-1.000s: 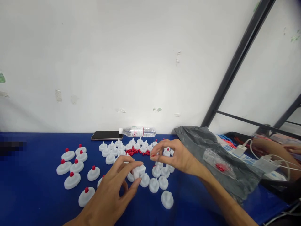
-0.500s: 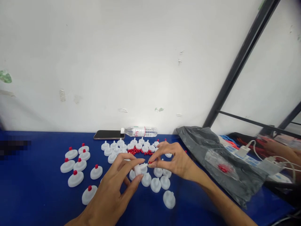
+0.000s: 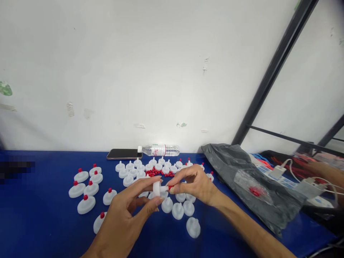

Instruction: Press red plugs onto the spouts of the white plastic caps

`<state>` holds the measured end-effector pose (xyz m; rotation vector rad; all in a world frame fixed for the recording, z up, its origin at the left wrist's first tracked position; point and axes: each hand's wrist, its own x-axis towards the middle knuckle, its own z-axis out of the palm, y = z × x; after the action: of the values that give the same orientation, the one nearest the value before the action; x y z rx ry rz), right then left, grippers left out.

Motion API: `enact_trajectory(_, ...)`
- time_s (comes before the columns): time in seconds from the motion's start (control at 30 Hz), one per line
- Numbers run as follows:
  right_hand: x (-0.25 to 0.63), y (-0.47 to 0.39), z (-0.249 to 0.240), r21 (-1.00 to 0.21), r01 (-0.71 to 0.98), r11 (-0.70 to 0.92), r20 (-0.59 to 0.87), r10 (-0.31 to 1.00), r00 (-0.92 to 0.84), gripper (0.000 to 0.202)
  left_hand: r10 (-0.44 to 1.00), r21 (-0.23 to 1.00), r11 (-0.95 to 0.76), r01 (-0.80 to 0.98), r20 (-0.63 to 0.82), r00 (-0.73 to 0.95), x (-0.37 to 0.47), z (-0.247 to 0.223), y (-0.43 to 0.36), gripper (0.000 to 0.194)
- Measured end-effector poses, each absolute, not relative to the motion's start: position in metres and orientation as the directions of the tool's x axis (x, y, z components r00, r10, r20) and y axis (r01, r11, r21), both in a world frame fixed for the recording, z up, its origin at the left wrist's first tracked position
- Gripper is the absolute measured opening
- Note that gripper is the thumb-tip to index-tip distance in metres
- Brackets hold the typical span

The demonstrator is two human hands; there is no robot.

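Note:
Between the fingertips of my left hand (image 3: 131, 206) is a white nozzle cap (image 3: 156, 189), tilted so that its spout points right. My right hand (image 3: 195, 184) pinches a small red tip cap (image 3: 170, 187) at the end of that spout; the two touch, but how far the red cap is on I cannot tell. Behind my hands lies a pile of loose red tip caps (image 3: 153, 172). Several white nozzle caps with bare spouts (image 3: 177, 211) stand around and below the hands. To the left are several nozzle caps with red tips (image 3: 86, 204).
At the wall lie a phone (image 3: 125, 154) and a clear plastic bottle (image 3: 161, 150). A grey plastic bag (image 3: 242, 179) covers the right side, with a clear bag of red pieces (image 3: 255, 190) on it. Chargers and white cables (image 3: 309, 186) sit beyond, near another person's arm (image 3: 328, 172).
My left hand has turned the nozzle cap more level and raised it slightly. The red tip cap now lines up against the spout's end. My right hand has shifted little.

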<state>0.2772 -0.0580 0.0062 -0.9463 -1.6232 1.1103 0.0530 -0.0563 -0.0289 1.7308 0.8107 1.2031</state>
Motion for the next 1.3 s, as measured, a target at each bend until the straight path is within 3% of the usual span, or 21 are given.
enact_trajectory(0.13,0.280,-0.054,-0.004,-0.987,-0.141,0.075,0.130,0.888,-0.441,0.026,0.732,0.720,-0.670,0.183,0.600,0.323,0.047,-0.031,-0.057,0.029)
enact_trajectory(0.27,0.283,-0.055,-0.003,-0.962,-0.228,-0.151,0.031,0.769,-0.638,0.079,0.508,0.433,-0.861,0.266,0.755,0.415,0.043,-0.030,-0.058,0.034)
enact_trajectory(0.37,0.285,-0.058,-0.002,-0.955,-0.180,-0.236,-0.030,0.678,-0.734,0.093,0.363,0.302,-0.931,0.204,0.815,0.451,0.043,-0.031,-0.059,0.034)
enact_trajectory(0.5,0.284,-0.061,-0.003,-0.958,-0.153,-0.241,-0.054,0.680,-0.731,0.087,0.349,0.328,-0.937,0.123,0.843,0.410,0.046,-0.030,-0.062,0.029)
enact_trajectory(0.77,0.282,-0.062,0.001,-0.971,-0.127,-0.202,-0.056,0.710,-0.702,0.084,0.325,0.296,-0.946,0.136,0.879,0.350,0.049,-0.028,-0.063,0.026)
enact_trajectory(1.07,0.282,-0.064,-0.002,-0.975,-0.080,-0.205,-0.102,0.742,-0.662,0.083,0.425,0.374,-0.904,0.205,0.835,0.349,0.046,-0.036,-0.070,0.034)
enact_trajectory(1.13,0.281,-0.067,0.004,-0.990,-0.064,-0.130,-0.059,0.766,-0.640,0.076,0.482,0.442,-0.876,0.192,0.796,0.366,0.047,-0.035,-0.071,0.037)
enact_trajectory(1.2,0.278,-0.070,0.011,-0.998,-0.049,0.045,0.065,0.825,-0.561,0.063,0.539,0.519,-0.840,0.157,0.763,0.357,0.049,-0.032,-0.070,0.037)
enact_trajectory(1.3,0.273,-0.073,0.018,-0.939,0.062,0.338,0.287,0.871,-0.398,0.028,0.657,0.638,-0.752,0.166,0.700,0.281,0.052,-0.029,-0.067,0.033)
